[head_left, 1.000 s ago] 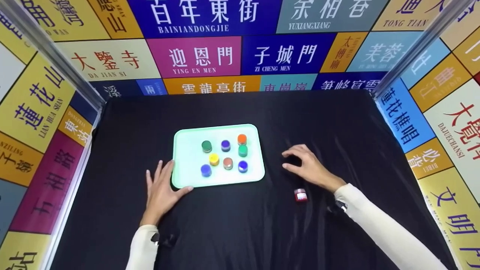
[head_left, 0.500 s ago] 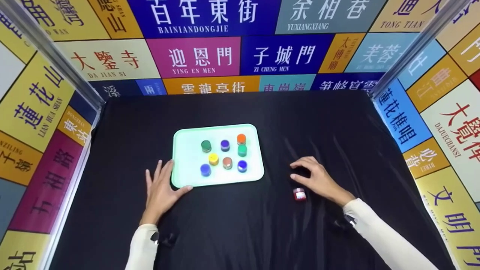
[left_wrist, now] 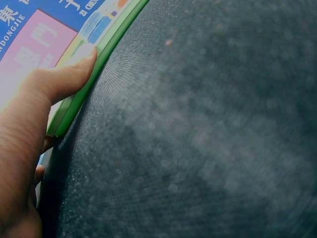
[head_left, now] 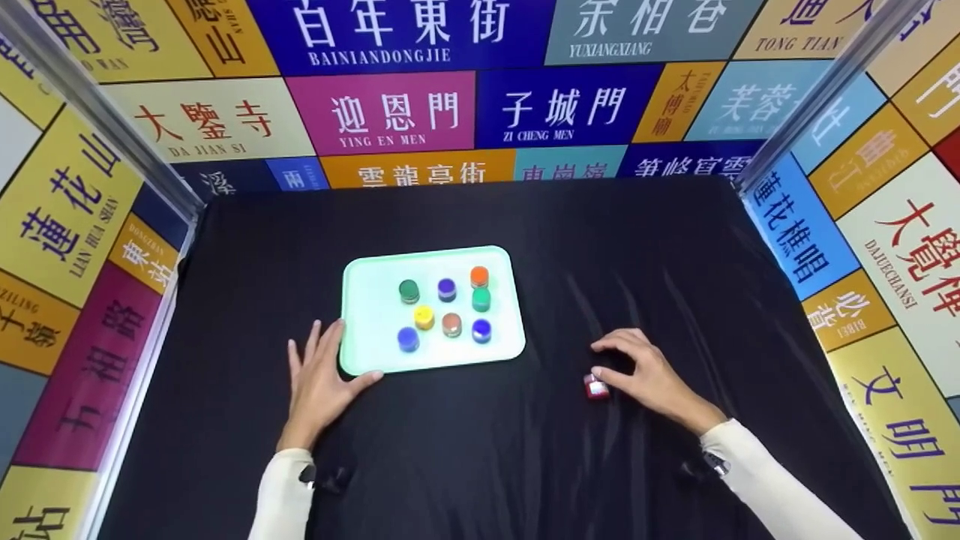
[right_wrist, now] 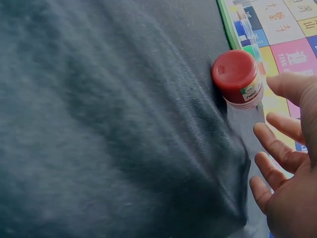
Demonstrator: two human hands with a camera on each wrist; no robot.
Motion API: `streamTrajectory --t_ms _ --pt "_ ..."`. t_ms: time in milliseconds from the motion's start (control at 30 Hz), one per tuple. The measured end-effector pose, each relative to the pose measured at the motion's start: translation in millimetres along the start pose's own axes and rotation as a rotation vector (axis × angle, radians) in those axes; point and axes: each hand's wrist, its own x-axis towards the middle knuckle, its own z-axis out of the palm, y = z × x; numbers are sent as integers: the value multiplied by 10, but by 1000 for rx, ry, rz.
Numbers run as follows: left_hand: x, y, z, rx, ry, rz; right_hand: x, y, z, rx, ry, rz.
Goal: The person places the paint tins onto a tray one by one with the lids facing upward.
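Observation:
My left hand (head_left: pixel 321 391) rests at the near left corner of a pale green tray (head_left: pixel 364 349), thumb along the front rim and fingers along the left side. In the left wrist view, the thumb (left_wrist: pixel 74 74) lies over the tray's green edge (left_wrist: pixel 86 91). To the right of the tray, my right hand (head_left: pixel 651 375) hovers with thumb and fingers apart beside a small red jar (head_left: pixel 596 388) on the black cloth. The right wrist view shows this jar (right_wrist: pixel 235 74) with a printed label and a clear end, just off the thumb tip.
Several small paint jars stand on the tray, among them a yellow jar (head_left: pixel 424 317), an orange jar (head_left: pixel 479 276) and a dark green jar (head_left: pixel 409 291). Black cloth (head_left: pixel 480 450) covers the table, with folds at the right. Panels printed with signs (head_left: pixel 382 112) wall in the back and sides.
My right hand has moved right and toward me, from beside the tray to the red jar, its thumb now at the jar. The left hand stays at the tray corner.

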Motion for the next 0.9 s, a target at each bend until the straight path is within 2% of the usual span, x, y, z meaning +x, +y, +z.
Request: streamTrajectory --t_ms 200,333,900 --pt "-2 13 -6 2 -6 -10 -98 -10 -5 21 -1 14" --pt "-2 18 -12 1 -7 -15 -113 4 -9 45 -21 -8" --pt "-3 5 -5 3 -9 -14 -133 -40 -58 22 -213 -68"
